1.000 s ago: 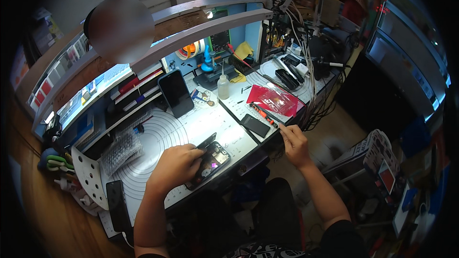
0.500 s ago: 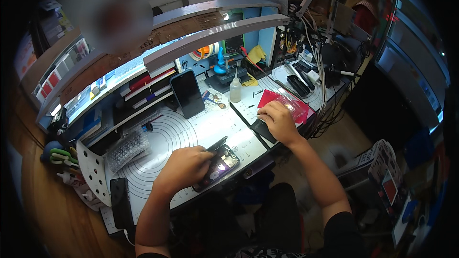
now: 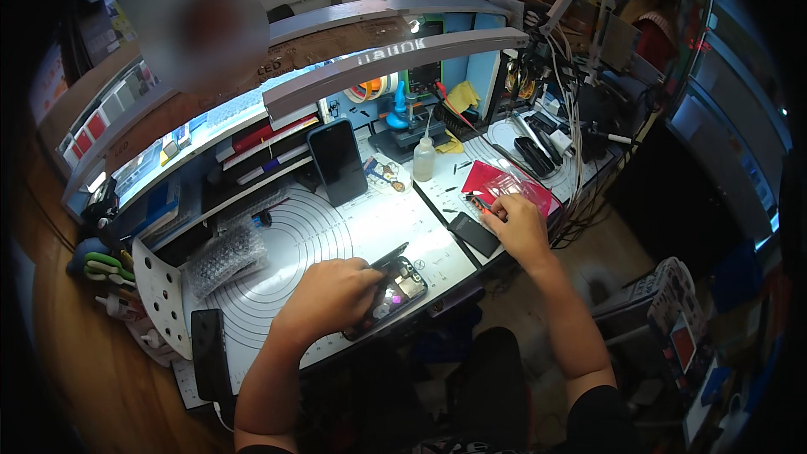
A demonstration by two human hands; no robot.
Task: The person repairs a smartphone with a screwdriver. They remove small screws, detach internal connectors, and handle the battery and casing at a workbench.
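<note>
The left hand [image 3: 329,296] holds an opened phone [image 3: 409,283].

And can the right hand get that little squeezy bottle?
Probably yes: the bottle stands upright, and nothing tall seems to be between it and the right hand. That hand is at an orange tool, so it may have to leave that first.

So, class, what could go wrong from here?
The opened phone lies near the front edge of the bench and might slip if the left hand shifts. Its bare insides could get scratched. The right hand, close to the black slab, might nudge it off too.
</note>
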